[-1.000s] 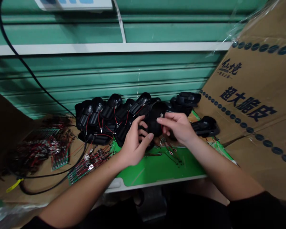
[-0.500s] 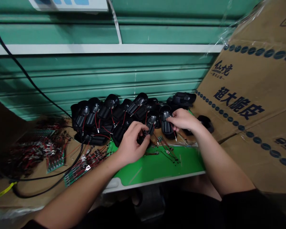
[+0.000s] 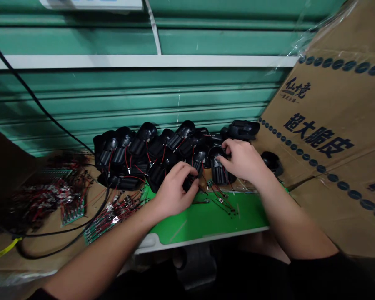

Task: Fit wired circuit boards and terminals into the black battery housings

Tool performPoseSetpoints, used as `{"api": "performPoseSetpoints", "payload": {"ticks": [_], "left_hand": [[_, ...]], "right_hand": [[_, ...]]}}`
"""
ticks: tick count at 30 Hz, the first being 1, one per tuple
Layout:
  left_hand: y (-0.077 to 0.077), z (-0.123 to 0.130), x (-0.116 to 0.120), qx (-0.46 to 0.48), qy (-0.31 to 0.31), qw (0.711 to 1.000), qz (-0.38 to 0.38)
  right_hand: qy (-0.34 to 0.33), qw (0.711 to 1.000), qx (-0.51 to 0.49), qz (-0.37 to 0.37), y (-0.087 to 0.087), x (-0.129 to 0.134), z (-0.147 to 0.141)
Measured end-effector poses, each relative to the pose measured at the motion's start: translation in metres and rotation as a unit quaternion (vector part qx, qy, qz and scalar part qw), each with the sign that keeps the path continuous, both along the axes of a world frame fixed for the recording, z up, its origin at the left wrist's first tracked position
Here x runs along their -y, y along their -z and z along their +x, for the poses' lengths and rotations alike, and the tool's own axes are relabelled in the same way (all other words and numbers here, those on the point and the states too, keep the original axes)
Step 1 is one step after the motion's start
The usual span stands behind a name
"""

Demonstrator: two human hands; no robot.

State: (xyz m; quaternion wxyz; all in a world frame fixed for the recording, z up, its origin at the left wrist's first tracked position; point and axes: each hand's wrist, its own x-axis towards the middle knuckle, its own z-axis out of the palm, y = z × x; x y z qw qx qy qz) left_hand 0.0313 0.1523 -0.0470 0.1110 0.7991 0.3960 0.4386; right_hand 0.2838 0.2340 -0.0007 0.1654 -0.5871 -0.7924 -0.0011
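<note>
**Black plastic housings are being handled at the edge of a green mat**

In the head view, the left hand (image 3: 175,193) is being closed around a lower housing (image 3: 189,183), while the right hand (image 3: 243,160) is being curled over a second housing (image 3: 218,173), though whether that one is gripped cannot be told. Both are being kept against the black heap (image 3: 143,146). Red leads (image 3: 217,191) are being strained toward the mat (image 3: 212,216), and they could be snagged or torn loose by a careless pull. Nearby circuit-board strips (image 3: 103,225) could be dragged along by tangled wires.
</note>
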Motion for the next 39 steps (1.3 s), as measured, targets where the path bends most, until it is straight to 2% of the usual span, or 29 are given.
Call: {"api": "performPoseSetpoints", "payload": {"ticks": [2,4,5,7,9,10,12,15,19,22,25,27,29,31,33,35,37,39], "left_hand": [[0.001,0.0,0.0,-0.003,0.002,1.0,0.002],[0.001,0.0,0.0,-0.006,0.003,1.0,0.004],[0.001,0.0,0.0,-0.008,0.002,1.0,0.005],[0.0,-0.001,0.0,-0.012,0.0,1.0,0.003],[0.0,-0.001,0.0,-0.012,-0.001,1.0,0.005],[0.0,-0.001,0.0,-0.011,-0.001,1.0,0.008],[0.0,0.0,0.0,-0.008,0.003,1.0,0.015],[-0.001,0.0,-0.001,-0.005,0.005,1.0,0.015],[-0.002,0.001,-0.001,0.009,-0.001,1.0,0.004],[-0.001,0.001,-0.001,0.053,-0.014,0.997,-0.045],[0.0,0.002,-0.001,0.122,-0.018,0.984,-0.127],[0.0,0.003,-0.002,0.168,-0.013,0.97,-0.175],[0.0,0.004,-0.004,0.214,-0.003,0.951,-0.221],[0.0,0.006,-0.006,0.258,0.013,0.929,-0.266],[-0.001,0.008,-0.008,0.296,0.03,0.906,-0.301],[-0.003,0.008,-0.008,0.329,0.045,0.886,-0.325],[-0.005,0.008,-0.009,0.353,0.054,0.873,-0.331],[-0.007,0.007,-0.009,0.367,0.049,0.872,-0.319]], "right_hand": [[0.011,1.0,0.017,0.018,0.0,0.003,-0.001],[-0.01,0.998,0.034,0.043,-0.001,0.006,-0.001],[-0.043,0.997,0.041,0.051,-0.002,0.008,-0.002],[-0.151,0.987,0.053,0.031,-0.002,0.012,-0.005],[-0.258,0.963,0.066,-0.033,0.0,0.016,-0.009],[-0.29,0.952,0.076,-0.068,0.002,0.018,-0.011],[-0.307,0.938,0.1,-0.124,0.006,0.02,-0.016],[-0.286,0.937,0.112,-0.167,0.01,0.018,-0.02],[-0.323,0.92,0.057,-0.215,0.002,0.013,-0.013],[-0.379,0.88,-0.022,-0.285,-0.012,0.01,0.001],[-0.427,0.814,-0.129,-0.373,-0.025,0.009,0.015],[-0.456,0.774,-0.199,-0.392,-0.029,0.009,0.018],[-0.439,0.765,-0.287,-0.374,-0.026,0.009,0.015],[-0.358,0.76,-0.423,-0.34,-0.018,0.01,0.004],[-0.272,0.719,-0.554,-0.318,-0.007,0.011,-0.011],[-0.243,0.684,-0.602,-0.334,0.004,0.013,-0.026],[-0.222,0.667,-0.623,-0.344,0.013,0.014,-0.037],[-0.208,0.657,-0.636,-0.346,0.018,0.015,-0.043]]}}
